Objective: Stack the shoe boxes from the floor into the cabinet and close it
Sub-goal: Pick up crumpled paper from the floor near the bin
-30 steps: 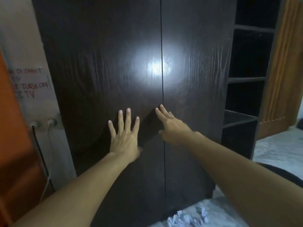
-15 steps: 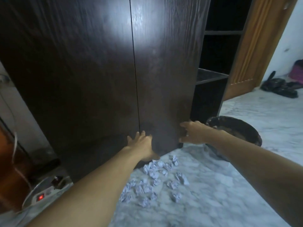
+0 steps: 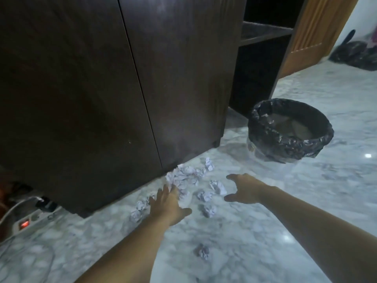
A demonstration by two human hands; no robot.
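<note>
the cabinet (image 3: 126, 82) is big and dark, and its two doors sit shut, with just a thin line between them. no shoe boxes show on the floor (image 3: 255, 231) here, so if there are any, they must be inside the cabinet or out of sight — i cannot tell which.

the left hand (image 3: 169, 203) reaches down low with its fingers straight and spread. its fingertips are right at the little pile of crumpled paper balls (image 3: 189, 176) by the foot of the cabinet. it holds nothing. the right hand (image 3: 242, 189) is wide open too, thumb and fingers spread like a claw, just beside one paper ball (image 3: 218, 186). it holds nothing either.

i think the cabinet part of the job looks done, since the doors are shut. the doors look hard, flat and smooth — there is no handle to see, so a push with flat palms would work best on them.

a shoe box would likely be light and made of thin card, a bit easy to squash. it would be best to hold one with two hands on its long sides.

a bin with a black bag (image 3: 289, 129) stands near on the right, and a power strip (image 3: 28, 221) lies on the left.
</note>
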